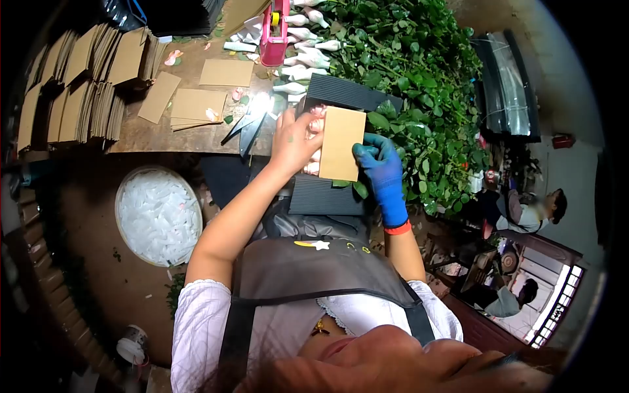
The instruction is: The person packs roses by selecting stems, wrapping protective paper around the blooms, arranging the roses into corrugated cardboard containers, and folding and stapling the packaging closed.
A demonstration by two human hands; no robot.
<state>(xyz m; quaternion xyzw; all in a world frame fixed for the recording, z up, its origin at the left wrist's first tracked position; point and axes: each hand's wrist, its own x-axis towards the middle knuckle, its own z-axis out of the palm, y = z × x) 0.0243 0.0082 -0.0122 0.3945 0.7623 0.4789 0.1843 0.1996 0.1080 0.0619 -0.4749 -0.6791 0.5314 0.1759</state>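
Note:
A tan cardboard sheet (343, 144) stands over a bunch of pale pink roses (313, 159) at the table's front edge. My right hand (380, 160), in a blue glove, pinches the sheet's right edge between thumb and fingers. On the left side, my bare left hand (295, 141) curls its fingers against the rose heads, next to the sheet. Some of its fingertips are hidden among the blooms. Black corrugated wrap (327, 196) lies under the bunch, and another part of black corrugated board (354, 95) shows behind it. Green leaves poke out below the sheet.
Scissors (246, 131), loose cardboard sheets (196, 107) and a pink tape dispenser (274, 39) lie on the table. Cardboard stacks (72, 59) stand left; white-sleeved roses (308, 60) with leafy stems (419, 85) fill the right. A round tub (159, 216) of white sleeves stands below. Other people (531, 213) sit far right.

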